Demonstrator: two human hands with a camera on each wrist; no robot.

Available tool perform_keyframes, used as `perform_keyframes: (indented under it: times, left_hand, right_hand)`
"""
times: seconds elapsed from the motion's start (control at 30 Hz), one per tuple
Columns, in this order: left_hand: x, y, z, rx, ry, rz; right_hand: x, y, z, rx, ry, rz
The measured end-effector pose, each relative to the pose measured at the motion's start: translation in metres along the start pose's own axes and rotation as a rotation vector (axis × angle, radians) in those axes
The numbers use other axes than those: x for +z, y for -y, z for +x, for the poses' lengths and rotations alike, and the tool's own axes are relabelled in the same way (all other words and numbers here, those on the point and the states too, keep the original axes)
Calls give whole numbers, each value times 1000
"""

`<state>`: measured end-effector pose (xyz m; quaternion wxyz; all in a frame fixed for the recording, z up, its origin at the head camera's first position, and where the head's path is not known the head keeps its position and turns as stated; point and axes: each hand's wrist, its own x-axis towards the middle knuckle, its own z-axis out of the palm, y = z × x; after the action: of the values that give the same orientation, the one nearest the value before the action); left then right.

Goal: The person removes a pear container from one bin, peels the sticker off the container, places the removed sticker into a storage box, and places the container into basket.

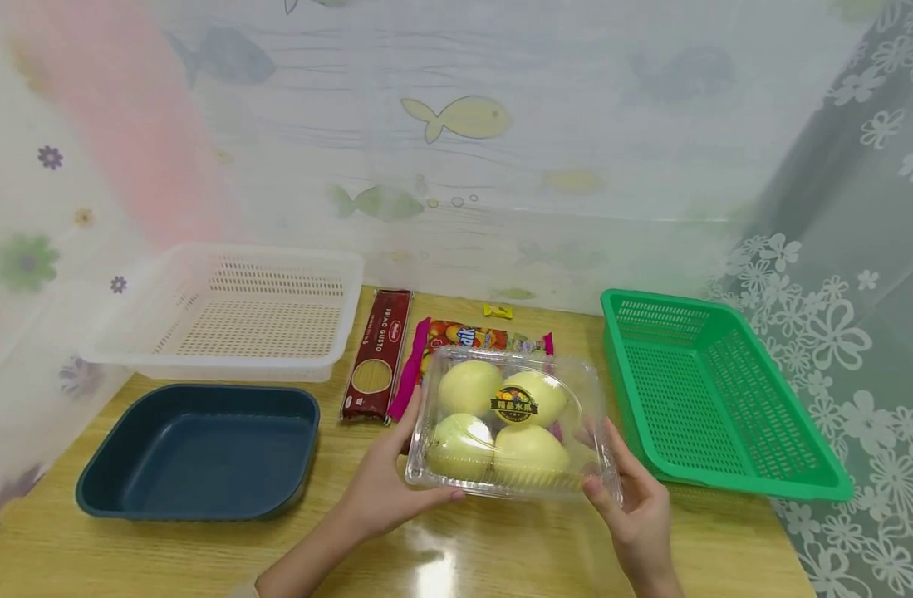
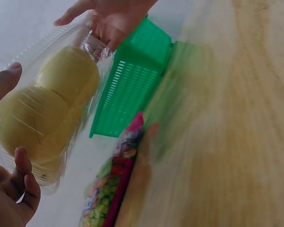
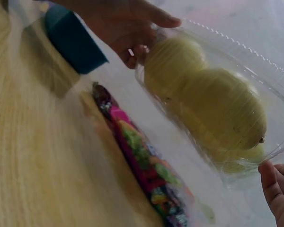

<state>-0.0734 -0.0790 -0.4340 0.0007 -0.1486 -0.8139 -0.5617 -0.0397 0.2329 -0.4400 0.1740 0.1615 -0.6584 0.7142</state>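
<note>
Both hands on the clear plastic clamshell of pears (image 1: pixel 510 423), held just above the tabletop (image 1: pixel 456 548) near its front edge, about mid-width. Four yellow-green fruits inside, look like pears; round sticker (image 1: pixel 514 404) on the lid, yellow characters on black, too small to read.

Left hand (image 1: pixel 385 490): grip curled round the box's left end, thumb along the side wall, fingers under the bottom edge. Right hand (image 1: pixel 639 515): grip pinching the right front corner, thumb on the near wall, fingers behind.

Handling, my read: thin clear shell, flexes and dents easily, slick surface. Fruit makes it moderately heavy and it can roll and shift the load. Best hold is at both short ends, fingers under the base, not squeezing the lid. Lid snap could pop if twisted.

Nearby:
- green basket (image 1: pixel 714 390) toward the right edge
- dark blue tray (image 1: pixel 202 448) toward the left edge
- white perforated basket (image 1: pixel 239 307) at the back left
- spaghetti pack (image 1: pixel 377 353) behind the box, reads "PRIMO GUSTO"
- candy bag (image 1: pixel 471 339), pink-edged, partly hidden by the box, brand not legible
- small yellow wrapped item (image 1: pixel 498 311) at the back edge
</note>
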Motion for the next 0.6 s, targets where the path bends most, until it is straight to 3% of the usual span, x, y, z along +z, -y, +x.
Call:
perform_keyframes:
  times: [0.1,0.2,0.43,0.6]
  left_hand:
    - [2,7,-5,3,-4,-1]
    - [4,13,-9,10,-7,-19]
    - [5,24,-23,-3,0,-49]
    - [7,31,-29,-64,16,-80]
  right_hand:
    - [2,-1,-6,91,-29,-65]
    - [4,-4,-12,114,-46,-84]
    - [7,-19,-25,7,-6,8]
    - [4,-27,-31,-7,34,22]
